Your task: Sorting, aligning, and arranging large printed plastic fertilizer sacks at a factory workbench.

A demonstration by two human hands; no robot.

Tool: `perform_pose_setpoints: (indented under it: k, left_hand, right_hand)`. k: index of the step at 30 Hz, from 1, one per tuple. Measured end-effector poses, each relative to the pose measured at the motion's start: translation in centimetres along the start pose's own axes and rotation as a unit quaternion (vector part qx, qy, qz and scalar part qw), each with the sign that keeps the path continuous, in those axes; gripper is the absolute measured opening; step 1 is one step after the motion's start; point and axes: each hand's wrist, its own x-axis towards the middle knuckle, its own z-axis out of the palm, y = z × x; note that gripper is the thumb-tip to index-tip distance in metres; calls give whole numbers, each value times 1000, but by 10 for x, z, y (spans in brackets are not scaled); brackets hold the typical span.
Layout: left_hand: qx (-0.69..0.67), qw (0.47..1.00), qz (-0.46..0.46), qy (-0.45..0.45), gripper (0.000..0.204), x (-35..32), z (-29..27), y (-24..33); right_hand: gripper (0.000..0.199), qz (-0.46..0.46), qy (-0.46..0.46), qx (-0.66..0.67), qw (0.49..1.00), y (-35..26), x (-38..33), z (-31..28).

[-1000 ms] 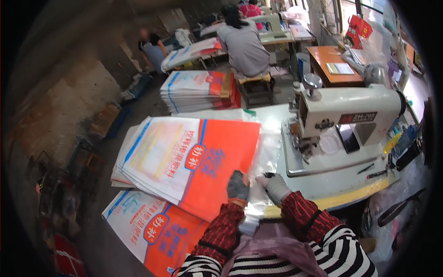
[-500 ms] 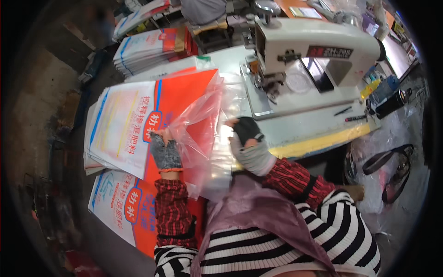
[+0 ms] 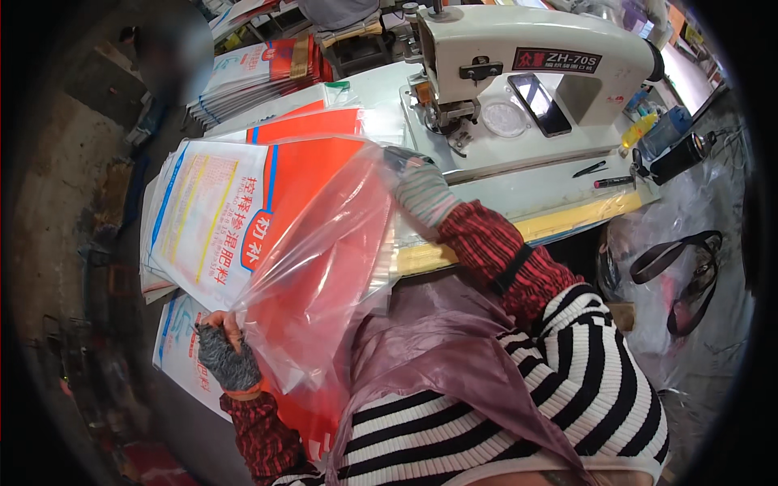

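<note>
A red, white and blue printed sack (image 3: 215,219) lies on top of a stack, with a clear plastic liner (image 3: 324,243) spread out of its red end. My left hand (image 3: 231,352), in a grey fingerless glove, is closed at the near edge of the sack, pinching the liner there. My right hand (image 3: 417,188), in a striped glove with a dark palm, reaches to the far right end of the liner. Its fingers are behind the film, so their grip is hidden.
A white sewing machine (image 3: 535,57) stands on the table at the right, with a phone (image 3: 540,104) on its bed. A black cylinder (image 3: 685,158) and pens (image 3: 613,182) lie near the table's right end. More stacked sacks (image 3: 243,77) sit at the back left.
My left hand has moved down and to the left, drawing the liner out wide. The right hand has moved up and left to the liner's far end.
</note>
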Motion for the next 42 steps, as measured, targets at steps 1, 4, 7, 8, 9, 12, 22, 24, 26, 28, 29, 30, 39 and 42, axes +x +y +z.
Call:
perform_pose_setpoints:
  k: [1,4,7,8,9,12,22,24,26,28,29,30,39,42]
  left_hand:
    - [14,1000,-23,12,6,-1,-3,5]
    - [38,999,10,8,11,2,-6,10]
    - [41,998,47,-5,14,3,-6,9]
    - [33,998,49,-9,15,3,-7,11]
    - [31,998,49,-10,15,2,-6,14]
    - [32,999,17,17,13,-8,-8,23]
    - [148,984,91,-28,5,-56,-35,14]
    - [196,970,107,-96,9,-65,-38,17]
    - [281,943,118,-134,10,-72,-48,22]
    - [384,891,76,-229,14,-74,-66,22]
    - [388,892,55,-224,14,-75,-75,21]
    - [382,912,113,-99,9,-67,-76,22]
    - [171,959,89,-207,27,-67,103,26]
    - [159,966,67,-192,28,-44,30,-33]
  right_hand:
    - [18,-4,-1,-1,1000,-1,-2,-12]
    - [41,160,268,401,861,13,-2,-26]
    - [40,43,433,113,893,36,-2,-68]
    - [35,84,376,235,892,44,3,-55]
    - [35,84,375,233,893,42,-1,-50]
    - [24,-36,99,223,969,-6,-7,-9]
    - [26,133,138,488,851,1,28,-61]
    - [23,95,209,399,888,1,42,-51]
    - [19,-56,297,271,914,-4,54,-43]
    - [19,-143,204,289,924,-21,60,-32]
    - [19,-203,159,298,919,-31,64,-25]
    - [19,-213,157,300,917,-34,61,-28]
    - [18,-236,140,314,909,-85,-29,-46]
    - [20,-175,79,344,919,-41,-60,-38]
